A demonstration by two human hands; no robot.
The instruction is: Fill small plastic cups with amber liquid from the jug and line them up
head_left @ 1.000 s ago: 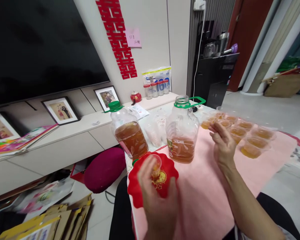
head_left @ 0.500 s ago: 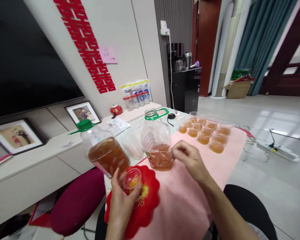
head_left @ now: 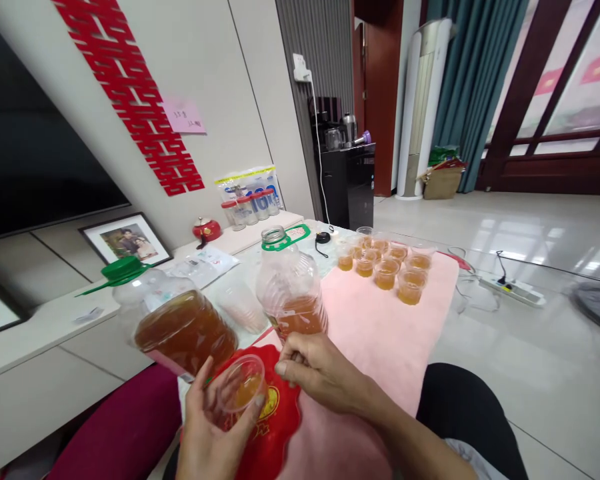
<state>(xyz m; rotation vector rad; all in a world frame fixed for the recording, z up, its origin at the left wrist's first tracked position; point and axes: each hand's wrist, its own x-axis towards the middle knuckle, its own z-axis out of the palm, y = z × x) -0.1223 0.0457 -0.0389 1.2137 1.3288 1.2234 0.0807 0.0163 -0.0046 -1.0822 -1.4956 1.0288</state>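
Note:
A clear plastic cup (head_left: 244,383) with some amber liquid in it is held between the thumb and fingers of my left hand (head_left: 213,433), over a red scalloped tray or mat (head_left: 286,427). Just right of the cup is my right hand (head_left: 323,373), its fingers curled together; whether anything small sits in them is hidden. Behind it stands an uncapped clear bottle (head_left: 290,287), partly filled with amber liquid. A larger jug (head_left: 185,333) with a green cap (head_left: 125,269) and darker amber liquid leans at the left. Between them lies a stack of clear cups (head_left: 239,307).
Several filled cups (head_left: 386,273) stand in a group on the pink cloth (head_left: 370,320) at the far right. Jars with red lids (head_left: 250,208) and a red pot (head_left: 207,229) line the cabinet. A power strip (head_left: 513,291) lies on the floor.
My right hand has moved left and down from beside the bottle towards the held cup. My left hand still holds the cup, now tilted more towards me. The view has turned right.

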